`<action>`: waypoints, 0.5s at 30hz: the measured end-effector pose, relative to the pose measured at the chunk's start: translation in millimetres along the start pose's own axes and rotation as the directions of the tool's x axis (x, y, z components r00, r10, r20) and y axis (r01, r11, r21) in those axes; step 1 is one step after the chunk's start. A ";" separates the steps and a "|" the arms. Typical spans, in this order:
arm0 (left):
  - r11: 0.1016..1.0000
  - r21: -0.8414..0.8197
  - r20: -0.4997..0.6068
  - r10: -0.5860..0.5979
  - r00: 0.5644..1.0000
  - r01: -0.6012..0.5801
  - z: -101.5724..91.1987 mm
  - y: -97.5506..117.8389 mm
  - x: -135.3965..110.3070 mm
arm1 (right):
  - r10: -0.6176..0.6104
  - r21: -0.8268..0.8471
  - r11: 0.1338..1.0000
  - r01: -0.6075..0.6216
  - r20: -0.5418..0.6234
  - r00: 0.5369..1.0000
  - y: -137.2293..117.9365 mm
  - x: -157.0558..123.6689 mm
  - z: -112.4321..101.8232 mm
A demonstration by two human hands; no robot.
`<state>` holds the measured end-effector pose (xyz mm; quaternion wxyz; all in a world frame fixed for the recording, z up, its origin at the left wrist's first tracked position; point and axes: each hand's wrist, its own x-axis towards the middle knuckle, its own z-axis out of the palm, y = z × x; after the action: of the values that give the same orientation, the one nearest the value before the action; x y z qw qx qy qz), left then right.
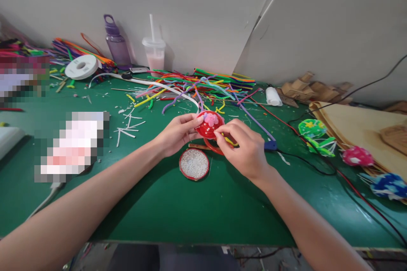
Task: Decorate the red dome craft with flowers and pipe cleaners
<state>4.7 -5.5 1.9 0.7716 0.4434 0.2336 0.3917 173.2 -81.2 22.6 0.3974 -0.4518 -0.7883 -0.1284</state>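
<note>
My left hand (pixel 176 134) grips the left edge of a small red fuzzy craft piece (pixel 207 130), thumb on top and fingers beneath. A pink flower (pixel 211 119) sits on the piece, and several white beads dot its red face. Thumb and forefinger of my right hand (pixel 246 149) are pinched together at the piece's lower right; whatever is between them is too small to make out. Just below lies a round red-rimmed dish (pixel 194 178) holding white beads. Behind my right fingers, an orange ring (pixel 212 147) and a wooden stick (pixel 196 146) are partly hidden.
Colourful pipe cleaners (pixel 187 84) spread across the back of the green table (pixel 159 216). A white ribbon spool (pixel 82 67), purple bottle (pixel 117 44) and straw cup (pixel 154 53) stand behind. At right are a blue-handled tool (pixel 270 145), cables and fuzzy ornaments (pixel 313 128). A blurred-out phone-like object (pixel 73 146) lies left.
</note>
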 end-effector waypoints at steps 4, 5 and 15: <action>1.000 0.012 0.029 0.011 1.000 -0.011 -0.1 -0.6 0.0 | 0.027 0.015 1.000 -0.027 0.010 1.000 -0.3 -0.1 -0.1; 1.000 0.016 0.033 0.016 0.999 -0.016 -0.3 -0.8 0.0 | 0.035 0.030 0.999 -0.035 0.006 0.999 -0.6 0.1 -0.7; 1.000 0.021 0.016 0.021 1.000 -0.021 -0.8 -0.7 -0.3 | -0.079 -0.003 0.997 0.079 -0.033 0.996 1.7 -0.7 -1.9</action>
<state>4.2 -5.6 0.9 0.7646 0.4570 0.2269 0.3938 175.7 -81.7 23.1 0.4045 -0.4184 -0.7989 -0.1522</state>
